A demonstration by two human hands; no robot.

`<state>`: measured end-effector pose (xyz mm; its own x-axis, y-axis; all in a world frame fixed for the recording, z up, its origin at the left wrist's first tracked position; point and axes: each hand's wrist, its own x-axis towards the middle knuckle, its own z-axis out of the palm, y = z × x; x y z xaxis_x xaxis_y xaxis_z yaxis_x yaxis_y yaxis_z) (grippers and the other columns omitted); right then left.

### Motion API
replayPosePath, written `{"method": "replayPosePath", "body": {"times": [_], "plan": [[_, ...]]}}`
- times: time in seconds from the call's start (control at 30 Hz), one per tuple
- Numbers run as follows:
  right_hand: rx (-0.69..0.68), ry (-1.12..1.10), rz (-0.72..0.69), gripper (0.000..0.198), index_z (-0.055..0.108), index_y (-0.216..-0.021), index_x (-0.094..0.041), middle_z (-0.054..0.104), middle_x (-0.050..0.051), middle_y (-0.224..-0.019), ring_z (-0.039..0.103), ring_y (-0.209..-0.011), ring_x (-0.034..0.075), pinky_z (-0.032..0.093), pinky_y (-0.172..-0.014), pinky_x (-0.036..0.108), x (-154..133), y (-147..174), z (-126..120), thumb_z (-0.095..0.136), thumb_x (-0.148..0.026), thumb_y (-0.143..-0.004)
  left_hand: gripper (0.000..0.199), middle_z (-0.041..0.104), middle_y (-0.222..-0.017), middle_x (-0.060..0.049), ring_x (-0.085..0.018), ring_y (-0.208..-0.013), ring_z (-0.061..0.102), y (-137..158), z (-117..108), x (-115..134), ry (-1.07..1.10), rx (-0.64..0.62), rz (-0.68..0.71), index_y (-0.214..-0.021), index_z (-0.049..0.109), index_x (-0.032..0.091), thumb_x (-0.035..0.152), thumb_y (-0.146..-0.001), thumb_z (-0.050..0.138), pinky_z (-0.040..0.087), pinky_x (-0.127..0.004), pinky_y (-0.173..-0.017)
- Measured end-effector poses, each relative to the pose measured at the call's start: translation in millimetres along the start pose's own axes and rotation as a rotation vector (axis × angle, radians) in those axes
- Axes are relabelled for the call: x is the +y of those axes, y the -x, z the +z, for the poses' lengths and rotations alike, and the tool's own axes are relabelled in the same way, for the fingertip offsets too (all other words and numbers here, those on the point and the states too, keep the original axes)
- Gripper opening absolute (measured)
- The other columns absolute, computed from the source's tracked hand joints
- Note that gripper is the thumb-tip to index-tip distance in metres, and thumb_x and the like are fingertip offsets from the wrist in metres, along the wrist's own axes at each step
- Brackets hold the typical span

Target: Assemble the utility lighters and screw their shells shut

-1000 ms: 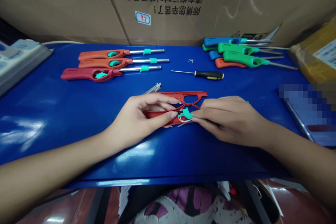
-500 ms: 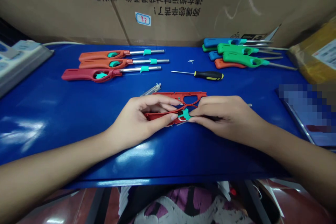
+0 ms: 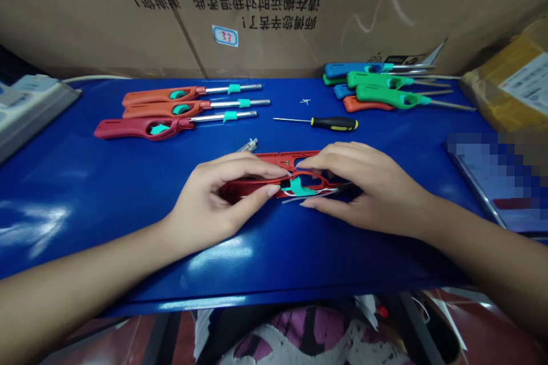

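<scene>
My left hand (image 3: 218,191) pinches the handle end of an opened red lighter casing half (image 3: 246,186) between thumb and fingers. A teal trigger (image 3: 298,186) sits in that half beside the trigger loop, with thin white wires running right from it. My right hand (image 3: 377,185) curves around the other end, thumb and fingers apart; its fingertips partly cover the casing. Just behind lies the other red casing half (image 3: 270,158), partly hidden by both hands. A clear plastic part (image 3: 249,145) pokes out beyond my left hand.
A black and yellow screwdriver (image 3: 334,123) lies behind the hands, near small white screws (image 3: 305,101). Three red and orange lighters (image 3: 145,127) lie at left, several green, blue and orange ones (image 3: 377,94) at right. A cardboard box (image 3: 265,51) stands behind; a phone-like device (image 3: 492,182) lies right.
My right hand has let go of the teal trigger and spread its fingers, moving slightly up and right. The trigger now rests in the casing half. The view has shifted slightly.
</scene>
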<state>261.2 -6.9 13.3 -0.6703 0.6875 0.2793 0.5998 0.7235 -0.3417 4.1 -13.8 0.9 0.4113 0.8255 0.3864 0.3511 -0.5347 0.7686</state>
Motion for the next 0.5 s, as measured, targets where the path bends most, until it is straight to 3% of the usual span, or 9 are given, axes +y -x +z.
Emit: {"method": "replayPosePath", "body": {"times": [0.2,0.4,0.5], "plan": [[0.058,0.021,-0.053,0.028,0.067,-0.120,-0.022,0.077,0.005,-0.110,0.070,-0.100,0.021,0.047,-0.085,0.035,-0.2,1.3,2.4,0.060,-0.041,-0.100,0.025,0.078,-0.099,-0.002,-0.016,-0.090,0.071,-0.6,0.1,0.8,-0.010,-0.009,0.135,-0.107,0.077,0.024,0.010,-0.087,0.072,0.057,-0.027,-0.087],[0.022,0.050,-0.066,0.033,0.066,-0.124,-0.019,0.077,0.007,-0.107,0.070,-0.099,0.022,0.048,-0.084,0.035,1.6,0.5,4.9,0.060,-0.039,-0.099,0.023,0.077,-0.101,-0.003,-0.016,-0.092,0.071,-1.2,2.5,0.1,-0.034,-0.032,0.123,-0.108,0.076,0.022,0.013,-0.088,0.072,0.057,-0.027,-0.090],[-0.021,0.074,-0.031,0.037,0.062,-0.132,-0.020,0.075,0.008,-0.115,0.068,-0.104,0.023,0.049,-0.088,0.036,3.0,0.3,5.7,0.059,-0.039,-0.100,0.018,0.078,-0.105,-0.004,-0.017,-0.095,0.072,-1.4,3.2,-2.9,-0.071,-0.025,0.032,-0.106,0.076,0.022,0.020,-0.089,0.073,0.057,-0.029,-0.093]]}}
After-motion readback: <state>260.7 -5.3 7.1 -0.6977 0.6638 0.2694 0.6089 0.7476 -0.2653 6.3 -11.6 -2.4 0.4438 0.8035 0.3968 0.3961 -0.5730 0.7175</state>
